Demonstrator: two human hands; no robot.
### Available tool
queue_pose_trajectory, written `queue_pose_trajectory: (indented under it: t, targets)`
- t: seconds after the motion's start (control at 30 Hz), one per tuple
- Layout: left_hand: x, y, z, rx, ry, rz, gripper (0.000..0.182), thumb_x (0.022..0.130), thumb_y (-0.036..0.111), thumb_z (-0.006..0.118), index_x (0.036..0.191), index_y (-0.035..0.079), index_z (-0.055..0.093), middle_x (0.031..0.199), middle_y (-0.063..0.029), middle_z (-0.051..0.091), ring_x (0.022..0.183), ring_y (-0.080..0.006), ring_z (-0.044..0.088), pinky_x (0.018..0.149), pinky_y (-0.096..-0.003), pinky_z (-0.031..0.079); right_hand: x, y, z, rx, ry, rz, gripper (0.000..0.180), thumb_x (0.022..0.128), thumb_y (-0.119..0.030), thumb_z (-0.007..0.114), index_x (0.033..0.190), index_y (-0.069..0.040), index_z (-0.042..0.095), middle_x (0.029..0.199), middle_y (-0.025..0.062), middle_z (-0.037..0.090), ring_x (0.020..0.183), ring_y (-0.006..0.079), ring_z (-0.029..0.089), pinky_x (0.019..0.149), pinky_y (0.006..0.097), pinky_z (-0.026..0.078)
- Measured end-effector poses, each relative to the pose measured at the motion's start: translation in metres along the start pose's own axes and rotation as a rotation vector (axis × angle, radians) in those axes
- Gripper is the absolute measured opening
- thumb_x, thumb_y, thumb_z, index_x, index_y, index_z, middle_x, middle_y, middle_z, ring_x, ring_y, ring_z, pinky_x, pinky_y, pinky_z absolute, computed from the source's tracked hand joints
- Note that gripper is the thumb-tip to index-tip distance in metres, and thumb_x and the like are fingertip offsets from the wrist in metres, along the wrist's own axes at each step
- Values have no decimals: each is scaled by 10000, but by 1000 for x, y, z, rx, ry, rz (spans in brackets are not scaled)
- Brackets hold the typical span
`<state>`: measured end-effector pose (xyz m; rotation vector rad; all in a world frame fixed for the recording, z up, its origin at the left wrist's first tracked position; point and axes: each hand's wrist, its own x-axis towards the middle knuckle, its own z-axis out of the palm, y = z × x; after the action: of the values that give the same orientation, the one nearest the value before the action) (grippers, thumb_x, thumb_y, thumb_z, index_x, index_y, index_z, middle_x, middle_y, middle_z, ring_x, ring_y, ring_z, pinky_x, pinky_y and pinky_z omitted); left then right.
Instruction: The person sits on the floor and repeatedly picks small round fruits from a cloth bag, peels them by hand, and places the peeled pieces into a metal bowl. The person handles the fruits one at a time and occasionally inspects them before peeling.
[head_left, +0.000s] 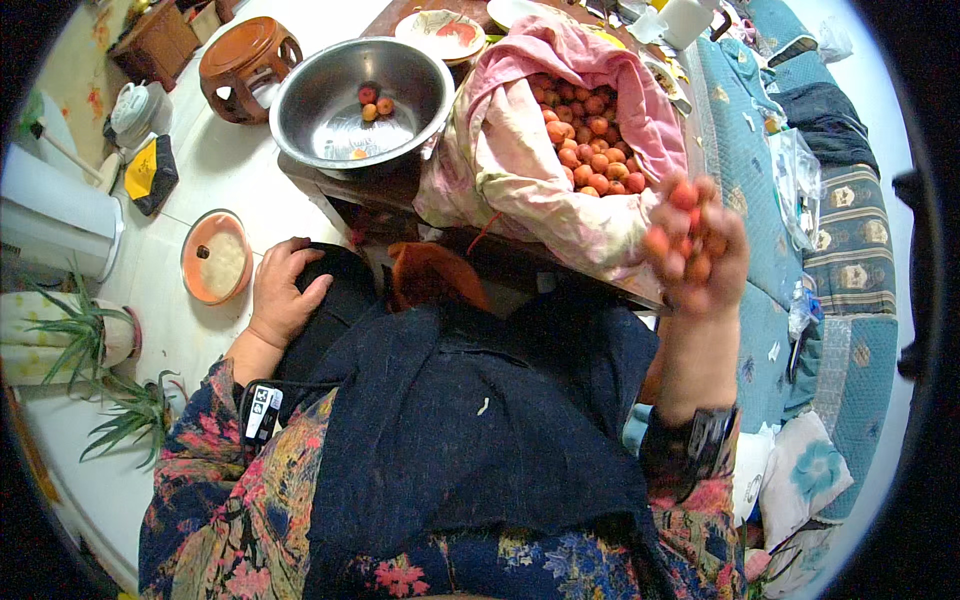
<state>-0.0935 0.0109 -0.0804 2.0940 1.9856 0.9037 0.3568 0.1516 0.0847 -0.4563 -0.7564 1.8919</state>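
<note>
My right hand (721, 259), blurred, is closed around a handful of small red fruits (684, 196) at the right side of a pink and cream cloth bag (517, 142). The bag's mouth is folded back, and many more red fruits (592, 150) fill it. My left hand (287, 289) rests on my dark-clothed left knee (337, 277) with nothing in it, the thumb apart from the fingers. Left of the bag stands a steel basin (319, 94). A few fruits (376, 105) lie in the basin, and one small orange piece (358, 154) sits near its front wall.
Bag and basin stand on a low dark wooden table (315, 180). Behind them is a plate (416, 30). A wooden stool (244, 56) and an orange-rimmed bowl (245, 232) are on the floor at left, beside aloe plants (79, 330). A blue-covered sofa (757, 225) lies right.
</note>
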Motion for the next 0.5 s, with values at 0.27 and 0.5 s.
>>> queue_pose_trajectory:
  t: [0.27, 0.5]
  targets:
    - [-3, -7, 2, 36, -15, 11, 337, 818, 282, 724, 1072, 64, 684, 1205, -143, 631, 1161, -346, 561, 1022, -433, 427, -96, 109, 16, 329, 0, 655, 273, 781, -113, 670, 1045, -65, 619, 1097, 223, 628, 702, 244, 639, 461, 385, 537]
    - [18, 37, -12, -316, -269, -48, 307, 888, 190, 686, 1156, 43, 674, 1089, -123, 672, 1059, -277, 630, 957, -369, 478, -75, 135, -14, 313, -142, 649, 421, 826, -294, 564, 1096, 19, 643, 1138, 260, 656, 990, 394, 678, 894, 505, 571]
